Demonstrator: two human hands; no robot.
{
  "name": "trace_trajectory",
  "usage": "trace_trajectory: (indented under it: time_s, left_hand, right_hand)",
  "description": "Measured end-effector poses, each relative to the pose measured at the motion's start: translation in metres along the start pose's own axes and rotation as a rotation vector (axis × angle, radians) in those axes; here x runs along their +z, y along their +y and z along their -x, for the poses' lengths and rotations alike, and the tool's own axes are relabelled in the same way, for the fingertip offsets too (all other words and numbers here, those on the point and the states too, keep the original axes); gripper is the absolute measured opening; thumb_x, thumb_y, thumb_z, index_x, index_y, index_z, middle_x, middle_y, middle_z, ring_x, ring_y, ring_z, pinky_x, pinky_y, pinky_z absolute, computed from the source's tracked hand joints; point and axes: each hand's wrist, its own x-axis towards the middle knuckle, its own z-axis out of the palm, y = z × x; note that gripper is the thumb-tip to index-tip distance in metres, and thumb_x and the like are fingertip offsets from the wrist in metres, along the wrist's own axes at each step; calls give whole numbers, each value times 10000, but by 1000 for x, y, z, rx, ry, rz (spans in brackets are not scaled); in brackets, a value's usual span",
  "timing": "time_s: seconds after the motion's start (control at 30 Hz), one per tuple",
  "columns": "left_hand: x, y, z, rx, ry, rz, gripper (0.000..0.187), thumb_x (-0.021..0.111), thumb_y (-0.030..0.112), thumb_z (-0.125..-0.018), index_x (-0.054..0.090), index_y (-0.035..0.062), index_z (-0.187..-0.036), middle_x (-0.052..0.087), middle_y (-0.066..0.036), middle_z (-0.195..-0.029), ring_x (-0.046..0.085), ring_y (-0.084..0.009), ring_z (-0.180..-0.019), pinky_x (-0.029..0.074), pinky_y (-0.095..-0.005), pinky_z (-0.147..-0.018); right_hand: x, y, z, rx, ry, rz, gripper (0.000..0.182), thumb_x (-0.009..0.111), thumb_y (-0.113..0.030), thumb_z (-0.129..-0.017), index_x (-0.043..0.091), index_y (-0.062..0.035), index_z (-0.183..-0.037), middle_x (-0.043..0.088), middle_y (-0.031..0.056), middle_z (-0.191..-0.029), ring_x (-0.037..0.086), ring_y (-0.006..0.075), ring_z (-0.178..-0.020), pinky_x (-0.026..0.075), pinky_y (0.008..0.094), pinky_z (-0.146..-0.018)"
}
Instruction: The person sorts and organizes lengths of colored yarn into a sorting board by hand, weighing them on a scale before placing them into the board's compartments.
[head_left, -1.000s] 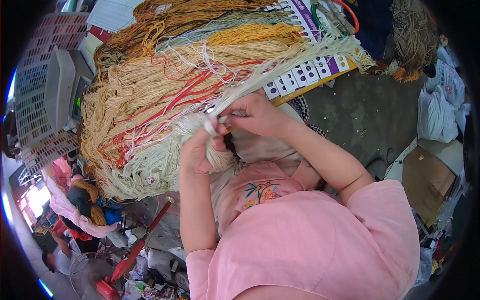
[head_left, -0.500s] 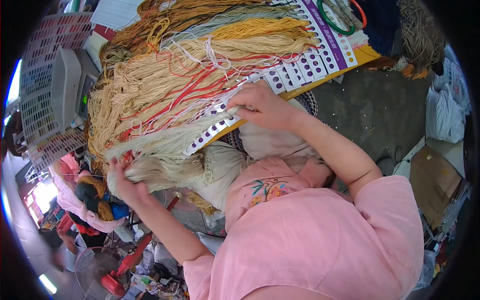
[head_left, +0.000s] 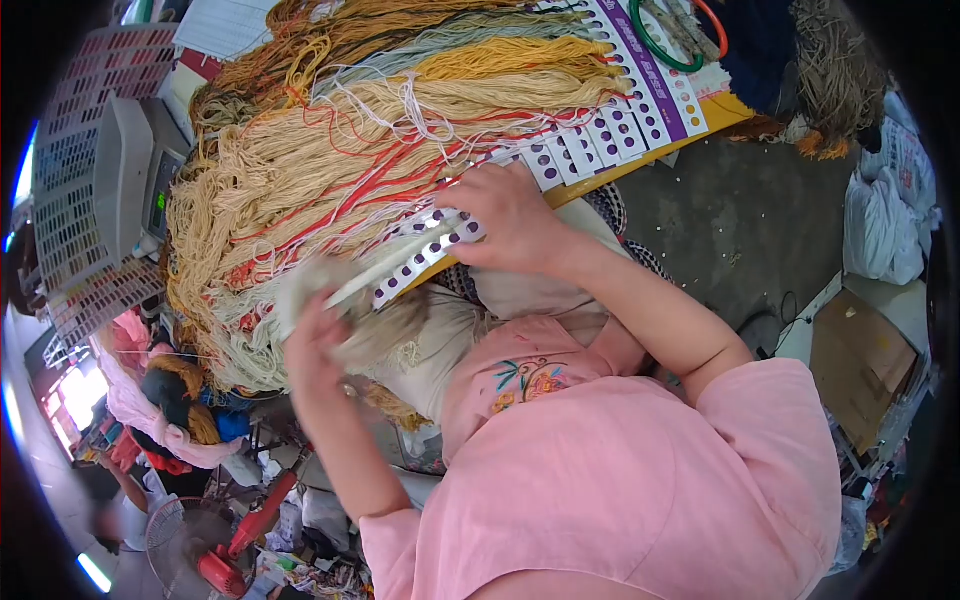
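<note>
A pale off-white thread skein (head_left: 385, 268) runs between my hands along the table's front edge. My right hand (head_left: 508, 218) is closed on its right end, over a white card strip with dark punched holes (head_left: 410, 268). My left hand (head_left: 318, 345), smeared by motion, grips the other end, where the pale thread loops above the fingers and a loose tail hangs over my lap. Behind both hands lie many beige thread skeins (head_left: 290, 170), with red and white strands across them. Yellow skeins (head_left: 510, 58) lie farther back.
A digital scale (head_left: 160, 190) and a white plastic basket (head_left: 75, 150) stand at the left. Green and red rings (head_left: 668, 58) lie at the back right. Below left are coloured yarn bundles (head_left: 185, 395) and a fan (head_left: 190, 545), with a person (head_left: 125, 500) beyond.
My left hand has moved right and closer to my right hand, bringing the pale skein's left end with it. The skein between them is now shorter. My right hand has shifted slightly.
</note>
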Motion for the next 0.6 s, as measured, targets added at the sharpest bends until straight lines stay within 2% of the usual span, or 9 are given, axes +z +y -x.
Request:
trace_trajectory:
  time_s: [0.03,0.17,0.27,0.3,0.4,0.5,0.53,0.57,0.6]
  left_hand:
    - [-32,6,3,58,136,52,239,508,139,-741,491,5,-938,452,13,-566,363,-29,-396,301,-140,-363]
    - [-96,59,37,251,-295,183,150,430,148,-810,468,28,-890,490,0,-601,322,-8,-365,258,-99,-313]
    - [-92,94,53,386,256,244,163,465,154,-789,491,49,-911,527,1,-663,498,-91,-602,438,-227,-591]
    - [-172,107,42,287,-320,300,178,477,157,-778,494,47,-917,549,-36,-771,522,-156,-739,430,-315,-723]
    - [-266,117,76,379,306,303,227,502,202,-737,509,32,-887,550,-82,-823,520,-233,-791,405,-408,-764]
    - [-437,116,141,474,506,254,220,432,170,-735,520,17,-865,550,-102,-860,505,-231,-872,402,-408,-770]
    - [-434,108,164,656,982,324,179,384,122,-759,523,21,-809,555,-78,-786,525,-222,-797,402,-369,-775]
    - [-457,103,186,761,988,574,172,347,92,-786,500,29,-831,514,-30,-669,515,-160,-655,420,-289,-711]
    - [-462,91,202,791,315,650,178,329,100,-799,483,34,-858,474,-10,-618,485,-123,-610,414,-250,-670]
  right_hand:
    - [2,0,0,5,4,1,312,583,-182,-571,525,-81,-861,492,41,-726,477,166,-706,319,298,-632]
    - [7,-1,2,45,-30,30,352,575,-186,-552,501,-106,-886,485,35,-784,453,199,-790,286,329,-675]
    - [9,-2,1,17,-10,53,366,575,-180,-548,485,-99,-895,483,41,-786,455,212,-776,299,334,-656]
    - [9,-1,1,18,-25,44,367,576,-178,-547,484,-97,-893,485,44,-793,454,218,-775,301,336,-654]
    - [9,-1,1,-12,7,79,378,588,-161,-534,481,-90,-889,494,52,-813,457,227,-772,304,336,-656]
    - [12,-5,0,-22,16,91,364,587,-152,-534,485,-93,-878,492,47,-790,459,216,-766,301,336,-655]
    - [11,-5,0,-7,7,121,356,586,-150,-535,486,-93,-872,492,43,-784,459,210,-760,299,335,-651]
    - [11,-5,0,1,-37,146,355,576,-166,-549,489,-91,-885,483,51,-785,453,219,-789,292,340,-654]
    - [11,-6,-1,-20,-50,151,355,576,-166,-549,489,-91,-885,483,51,-785,453,219,-789,292,340,-654]
